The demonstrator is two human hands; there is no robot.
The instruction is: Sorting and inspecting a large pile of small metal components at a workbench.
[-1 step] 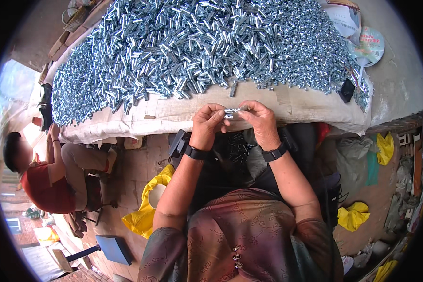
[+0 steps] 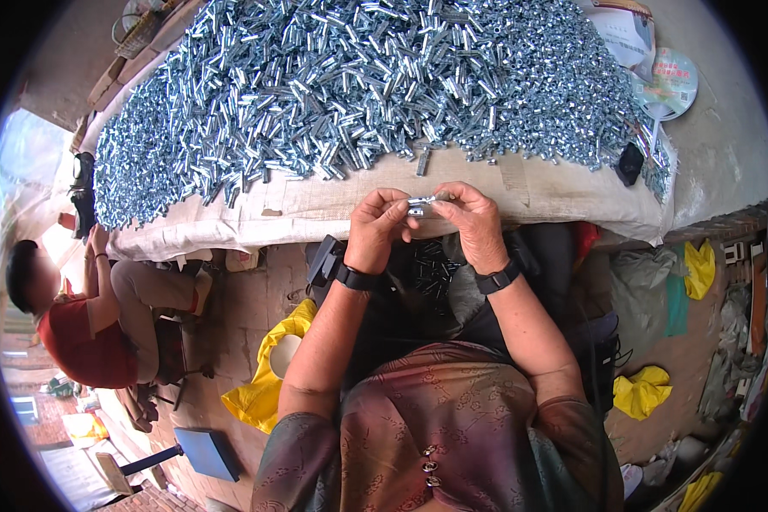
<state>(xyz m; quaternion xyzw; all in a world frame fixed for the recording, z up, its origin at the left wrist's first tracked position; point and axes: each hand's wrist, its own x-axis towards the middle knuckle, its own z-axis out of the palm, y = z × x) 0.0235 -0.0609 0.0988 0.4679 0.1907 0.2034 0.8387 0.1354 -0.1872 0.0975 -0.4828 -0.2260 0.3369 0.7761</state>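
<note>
My left hand (image 2: 380, 224) and my right hand (image 2: 472, 220) meet just off the near edge of the cloth-covered table. Between their pinched fingertips are small shiny metal sleeves (image 2: 416, 212); the left fingers hold them, and the right thumb and forefinger close on the right-hand end. How the pieces fit together is too small to make out. Beyond my hands lies a wide heap of silver metal pieces (image 2: 316, 94), with longer tubular ones in the middle and shorter ones at both sides. A single metal sleeve (image 2: 422, 162) lies apart at the heap's near edge.
Dark pieces (image 2: 435, 269) lie below my hands, by my lap. To the left a person in a red top (image 2: 85, 341) sits at the same table. A round fan (image 2: 670, 85) and a black object (image 2: 630, 165) are at the right; yellow bags (image 2: 642, 392) lie on the floor.
</note>
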